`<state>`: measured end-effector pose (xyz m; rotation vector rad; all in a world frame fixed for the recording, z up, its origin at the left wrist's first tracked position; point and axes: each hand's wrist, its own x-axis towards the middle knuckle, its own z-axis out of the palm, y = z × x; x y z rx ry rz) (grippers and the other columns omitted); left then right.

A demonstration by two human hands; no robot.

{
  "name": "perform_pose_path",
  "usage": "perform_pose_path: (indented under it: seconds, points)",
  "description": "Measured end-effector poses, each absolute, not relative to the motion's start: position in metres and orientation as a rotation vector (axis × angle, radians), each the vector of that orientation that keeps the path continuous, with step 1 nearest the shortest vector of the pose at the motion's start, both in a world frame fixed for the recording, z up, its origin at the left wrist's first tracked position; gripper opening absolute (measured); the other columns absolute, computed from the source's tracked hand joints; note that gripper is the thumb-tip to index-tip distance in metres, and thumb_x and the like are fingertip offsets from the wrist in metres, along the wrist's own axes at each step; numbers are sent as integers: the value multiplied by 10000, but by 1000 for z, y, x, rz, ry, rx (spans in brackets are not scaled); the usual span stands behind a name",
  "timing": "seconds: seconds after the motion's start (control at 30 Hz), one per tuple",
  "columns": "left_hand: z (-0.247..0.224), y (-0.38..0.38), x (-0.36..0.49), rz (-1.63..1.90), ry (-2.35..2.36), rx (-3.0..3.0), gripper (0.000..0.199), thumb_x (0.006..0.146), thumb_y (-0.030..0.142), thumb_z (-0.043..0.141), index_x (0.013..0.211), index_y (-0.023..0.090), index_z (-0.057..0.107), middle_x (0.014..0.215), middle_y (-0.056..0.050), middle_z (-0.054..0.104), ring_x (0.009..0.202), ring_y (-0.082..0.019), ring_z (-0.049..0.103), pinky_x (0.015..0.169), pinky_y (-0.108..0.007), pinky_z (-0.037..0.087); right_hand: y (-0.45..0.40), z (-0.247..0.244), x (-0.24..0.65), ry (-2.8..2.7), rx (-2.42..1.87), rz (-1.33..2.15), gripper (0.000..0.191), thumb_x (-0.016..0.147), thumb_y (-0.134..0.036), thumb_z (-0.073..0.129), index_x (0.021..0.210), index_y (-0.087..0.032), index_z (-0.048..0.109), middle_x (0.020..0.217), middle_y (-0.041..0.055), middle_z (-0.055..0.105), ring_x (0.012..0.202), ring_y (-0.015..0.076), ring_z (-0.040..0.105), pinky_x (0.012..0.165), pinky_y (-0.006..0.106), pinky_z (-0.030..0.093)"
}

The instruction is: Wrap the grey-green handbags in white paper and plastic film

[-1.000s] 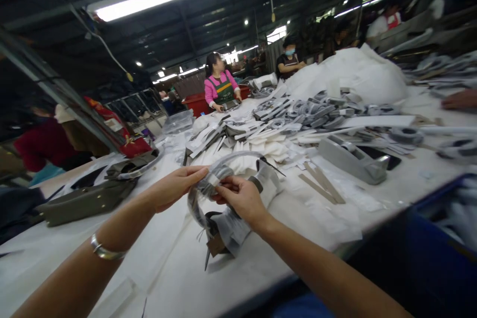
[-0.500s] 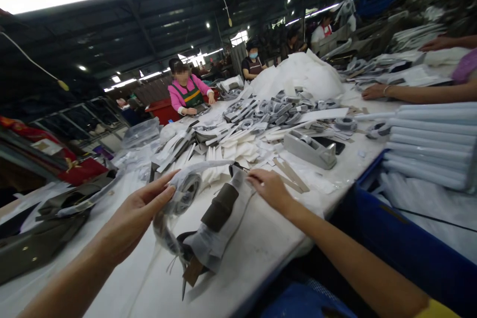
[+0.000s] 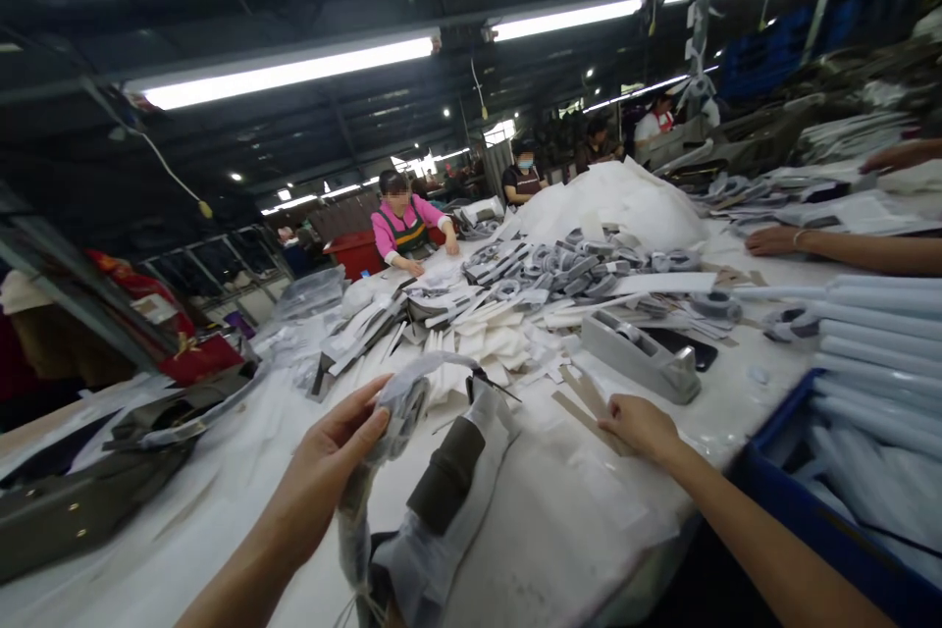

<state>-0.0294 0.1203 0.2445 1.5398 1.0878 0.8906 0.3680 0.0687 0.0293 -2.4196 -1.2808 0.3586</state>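
Observation:
My left hand [image 3: 335,466] is closed on a grey strap [image 3: 401,407] coiled and wrapped in thin whitish film, thumb on the near side. The strap runs over to a dark buckle-like end [image 3: 482,383] and a dark olive padded sleeve [image 3: 446,474], which lies on white wrapping [image 3: 482,500] on the table. To the right, my right hand [image 3: 640,427] is closed in a pinch at the ends of flat brown card strips [image 3: 581,402], its fingertips partly hidden. Just beyond it stands a grey tape dispenser [image 3: 637,358].
Piles of grey coiled straps [image 3: 566,260] and white sheets [image 3: 610,201] cover the far table. A dark phone [image 3: 681,348] lies behind the dispenser. At right is a blue bin [image 3: 780,471] with white wrapped rolls [image 3: 879,324]. A co-worker's hand [image 3: 772,240] rests beyond; another person [image 3: 408,221] works opposite.
My right hand has left the strap's buckle end and moved right to the card strips. My left hand still holds the wrapped strap. The view has tilted upward.

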Motion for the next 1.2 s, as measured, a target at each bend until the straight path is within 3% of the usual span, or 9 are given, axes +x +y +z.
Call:
perform_pose_path:
  seconds: [0.13, 0.33, 0.43, 0.5, 0.57, 0.73, 0.87, 1.0, 1.2]
  points:
    - [244, 116, -33, 902, 1124, 1522, 748, 749, 580, 774, 1381, 235, 570, 1243, -61, 696, 1111, -273, 664, 947, -330, 540, 70, 33, 374, -1311, -2310, 341, 108, 806, -311, 631, 755, -244, 700, 822, 42, 729, 812, 250, 668, 613, 320, 363]
    - [243, 115, -33, 906, 1108, 1491, 728, 735, 576, 787, 1361, 257, 592, 1168, -55, 727, 1036, -258, 689, 884, -319, 559, 66, 45, 376, -1412, -2146, 266, 249, 858, -332, 547, 819, -279, 787, 902, 131, 760, 868, 324, 687, 660, 409, 395]
    - [243, 115, -30, 914, 1104, 1500, 714, 729, 583, 787, 1339, 258, 612, 1142, -58, 735, 1034, -262, 689, 873, -324, 560, 70, 38, 380, -1426, -2100, 237, 277, 839, -254, 534, 969, -277, 778, 953, 153, 759, 911, 348, 695, 693, 424, 421]
    - [242, 115, -29, 916, 1100, 1501, 708, 732, 585, 783, 1336, 256, 614, 1137, -59, 737, 1034, -265, 689, 877, -328, 556, 74, 31, 384, -1421, -2080, 235, 342, 824, -213, 537, 1106, -264, 725, 913, 163, 753, 895, 344, 701, 715, 422, 438]
    - [242, 115, -28, 913, 1087, 1501, 705, 742, 584, 776, 1341, 253, 608, 1141, -60, 735, 1039, -266, 687, 891, -335, 550, 78, 27, 388, -1403, -2064, 258, 290, 841, -238, 525, 1065, -254, 708, 819, 161, 736, 815, 341, 703, 705, 427, 451]
    - [241, 120, -32, 906, 1061, 1520, 680, 762, 578, 766, 1341, 257, 610, 1128, -52, 740, 1016, -250, 691, 908, -335, 538, 79, 54, 372, -1433, -1858, 217, 276, 898, -359, 458, 962, -246, 701, 1198, 141, 692, 1119, 302, 634, 938, 420, 459]
    - [239, 124, -35, 867, 1064, 1542, 663, 777, 565, 762, 1338, 243, 615, 1115, -53, 745, 989, -243, 692, 882, -322, 532, 67, 103, 311, -1510, -1510, 443, 379, 952, -481, 429, 958, -224, 708, 913, 80, 719, 866, 250, 658, 794, 365, 491]
    - [239, 127, -36, 848, 1001, 1555, 596, 810, 542, 742, 1311, 236, 640, 1131, -42, 741, 975, -225, 688, 930, -317, 502, 52, 146, 242, -1566, -1264, 766, 343, 912, -503, 560, 1054, -234, 718, 699, 2, 669, 603, 180, 595, 591, 298, 445]
    - [243, 119, -35, 835, 1006, 1650, 557, 849, 530, 703, 1318, 237, 636, 1179, -34, 723, 1100, -257, 644, 943, -326, 492, 56, 163, 199, -1650, -1213, 832, 252, 878, -405, 585, 783, -234, 745, 643, -7, 662, 564, 156, 550, 531, 276, 374]
